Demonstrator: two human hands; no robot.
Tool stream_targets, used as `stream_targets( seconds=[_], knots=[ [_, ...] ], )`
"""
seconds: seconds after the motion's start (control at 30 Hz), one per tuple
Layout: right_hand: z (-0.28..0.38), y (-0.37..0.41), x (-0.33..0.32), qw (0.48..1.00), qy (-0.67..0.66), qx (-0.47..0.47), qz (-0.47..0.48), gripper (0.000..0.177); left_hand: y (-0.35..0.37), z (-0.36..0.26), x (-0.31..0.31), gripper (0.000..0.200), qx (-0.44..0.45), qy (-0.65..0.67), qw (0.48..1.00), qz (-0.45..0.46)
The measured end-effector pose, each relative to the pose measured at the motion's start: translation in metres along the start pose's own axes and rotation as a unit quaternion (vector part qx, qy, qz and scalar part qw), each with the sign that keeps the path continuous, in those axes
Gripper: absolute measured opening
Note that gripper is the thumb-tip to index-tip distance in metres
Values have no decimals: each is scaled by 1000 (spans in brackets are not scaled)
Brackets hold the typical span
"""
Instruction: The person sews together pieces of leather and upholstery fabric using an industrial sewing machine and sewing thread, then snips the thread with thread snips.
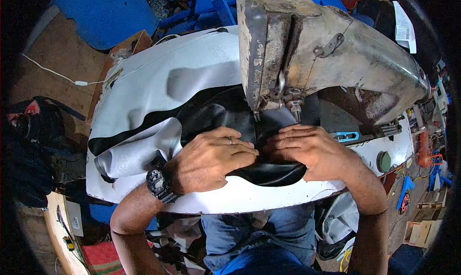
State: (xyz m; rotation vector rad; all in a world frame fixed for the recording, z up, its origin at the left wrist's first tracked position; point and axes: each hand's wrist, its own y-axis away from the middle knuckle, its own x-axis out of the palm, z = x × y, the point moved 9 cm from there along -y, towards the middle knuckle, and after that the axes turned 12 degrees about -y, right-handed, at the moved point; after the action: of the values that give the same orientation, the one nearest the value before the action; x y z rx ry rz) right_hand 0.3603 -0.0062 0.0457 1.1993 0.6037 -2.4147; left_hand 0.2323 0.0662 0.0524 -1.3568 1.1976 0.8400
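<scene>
A black leather-like sheet point(209, 113) with a pale underside lies under the needle end of a worn sewing machine point(278, 49). My left hand point(218, 155), with a ring and a wristwatch point(160, 185), presses on the sheet left of the needle, fingers bent and closed on the material. Opposite it, my right hand point(309, 148) rests on the black material just in front of the presser foot point(257, 115), its fingers together and curled onto the sheet. Both sets of fingertips nearly meet at a seam line. The undersides of the fingers are hidden.
The white table point(211, 198) carries the machine. A light blue tool point(346, 137) lies to the right, beside a round dark green lid point(383, 161). Blue chairs point(108, 16) stand behind. A white cord point(57, 75) runs at the left.
</scene>
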Motion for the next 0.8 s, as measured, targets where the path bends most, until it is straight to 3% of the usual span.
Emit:
stream_targets(
  seconds=[0.37, 0.8],
  knots=[
    [-10, -4, -4, 1000, 3, 18, -24, 54, -4, 6, 2, 53, -24, -40, 999, 9],
    [-21, -9, -7, 997, 38, 36, -55, 44, -8, 16, 4, 46, -36, -82, 996, 11]
  ],
)
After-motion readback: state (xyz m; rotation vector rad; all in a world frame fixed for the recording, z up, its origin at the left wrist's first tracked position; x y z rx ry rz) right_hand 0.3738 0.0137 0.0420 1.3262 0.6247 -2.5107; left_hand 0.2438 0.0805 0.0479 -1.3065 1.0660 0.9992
